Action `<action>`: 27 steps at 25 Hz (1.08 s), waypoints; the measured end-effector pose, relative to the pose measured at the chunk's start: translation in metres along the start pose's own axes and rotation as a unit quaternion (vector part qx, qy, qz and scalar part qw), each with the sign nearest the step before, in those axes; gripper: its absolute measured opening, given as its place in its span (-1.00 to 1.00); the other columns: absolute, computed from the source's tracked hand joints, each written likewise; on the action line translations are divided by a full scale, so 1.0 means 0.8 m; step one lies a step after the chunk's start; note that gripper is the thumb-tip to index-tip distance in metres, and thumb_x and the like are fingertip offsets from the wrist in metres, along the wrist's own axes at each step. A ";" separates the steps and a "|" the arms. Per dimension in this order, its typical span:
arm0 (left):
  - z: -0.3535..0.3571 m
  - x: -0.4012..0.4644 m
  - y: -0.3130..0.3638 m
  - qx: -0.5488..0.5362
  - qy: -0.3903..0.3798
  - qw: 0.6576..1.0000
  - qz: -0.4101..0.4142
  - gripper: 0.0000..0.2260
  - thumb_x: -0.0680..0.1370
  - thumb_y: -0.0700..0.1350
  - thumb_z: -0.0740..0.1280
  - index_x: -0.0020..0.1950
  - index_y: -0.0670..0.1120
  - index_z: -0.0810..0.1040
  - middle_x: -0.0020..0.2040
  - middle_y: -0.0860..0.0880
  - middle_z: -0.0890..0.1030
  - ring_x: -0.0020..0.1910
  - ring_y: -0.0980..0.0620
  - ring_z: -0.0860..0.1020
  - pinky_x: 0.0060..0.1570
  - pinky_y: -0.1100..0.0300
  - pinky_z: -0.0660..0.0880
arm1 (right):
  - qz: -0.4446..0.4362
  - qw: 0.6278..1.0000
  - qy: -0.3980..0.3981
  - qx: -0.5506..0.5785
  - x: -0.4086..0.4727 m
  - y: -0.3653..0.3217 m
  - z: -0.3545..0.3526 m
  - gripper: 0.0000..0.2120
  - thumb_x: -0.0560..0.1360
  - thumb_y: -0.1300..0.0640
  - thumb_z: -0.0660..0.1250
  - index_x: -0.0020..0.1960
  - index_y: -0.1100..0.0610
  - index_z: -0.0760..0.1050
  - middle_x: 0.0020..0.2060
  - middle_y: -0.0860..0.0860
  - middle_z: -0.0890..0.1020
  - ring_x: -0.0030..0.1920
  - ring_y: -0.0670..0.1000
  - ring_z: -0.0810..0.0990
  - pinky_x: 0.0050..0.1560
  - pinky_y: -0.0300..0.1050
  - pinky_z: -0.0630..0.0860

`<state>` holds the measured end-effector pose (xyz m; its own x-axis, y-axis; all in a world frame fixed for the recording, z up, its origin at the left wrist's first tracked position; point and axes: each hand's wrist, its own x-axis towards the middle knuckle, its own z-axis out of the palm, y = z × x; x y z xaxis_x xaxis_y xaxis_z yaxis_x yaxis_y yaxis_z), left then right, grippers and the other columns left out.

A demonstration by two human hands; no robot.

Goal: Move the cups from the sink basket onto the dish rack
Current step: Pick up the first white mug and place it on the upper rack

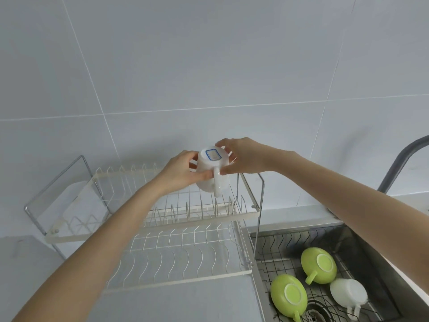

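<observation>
Both my hands hold a white cup [210, 176] upside down above the upper tier of the two-tier wire dish rack [199, 217]. A blue-edged label shows on the cup's base and its handle points toward me. My left hand [183, 171] grips its left side, my right hand [241, 156] its right side and top. Down at the lower right, the wire sink basket [276, 249] holds two green cups [318, 264] [289, 295] and one white cup [348, 292], all upside down.
The rack stands on a grey counter [174, 305] against a tiled wall. A white board [69, 203] leans in the rack's left end. A dark faucet [399, 163] rises at the right above the steel sink [380, 256], whose drain [318, 310] lies near the cups.
</observation>
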<state>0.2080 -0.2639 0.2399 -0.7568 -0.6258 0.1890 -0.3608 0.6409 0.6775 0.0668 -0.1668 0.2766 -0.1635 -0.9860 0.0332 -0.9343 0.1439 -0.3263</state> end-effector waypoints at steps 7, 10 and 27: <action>0.029 0.022 -0.033 0.000 -0.067 0.996 -0.054 -0.64 0.39 -0.06 0.44 0.14 -0.13 0.51 0.13 -0.08 0.55 0.00 0.01 0.50 -0.02 0.21 0.39 | 0.042 0.994 -0.082 -0.065 0.040 0.015 0.033 -0.41 0.40 0.06 0.41 0.34 0.17 0.28 0.22 0.16 0.51 0.16 0.17 0.51 0.17 0.06 0.49; 0.034 0.023 -0.040 0.004 -0.080 0.994 -0.075 -0.62 0.39 -0.06 0.44 0.16 -0.15 0.49 0.06 -0.04 0.50 -0.01 0.01 0.50 0.02 0.19 0.40 | 0.046 0.989 -0.102 -0.098 0.048 0.011 0.042 -0.43 0.41 0.07 0.40 0.33 0.21 0.27 0.21 0.18 0.46 0.01 0.17 0.51 -0.02 -0.01 0.45; 0.030 0.025 -0.048 0.013 -0.135 0.982 -0.130 -0.35 0.43 -0.05 0.40 0.44 -0.05 0.18 0.37 -0.08 0.39 0.22 -0.07 0.48 0.25 0.11 0.36 | 0.053 0.982 -0.105 -0.150 0.047 0.013 0.052 -0.48 0.45 0.08 0.35 0.34 0.18 0.30 0.21 0.17 0.47 0.18 0.17 0.47 0.03 0.03 0.46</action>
<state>0.1934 -0.2902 0.2007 -0.7528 -0.6318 -0.1850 -0.5722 0.4889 0.6585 0.0641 -0.2062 0.2355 -0.2249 -0.9552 -0.1924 -0.9721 0.2336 -0.0234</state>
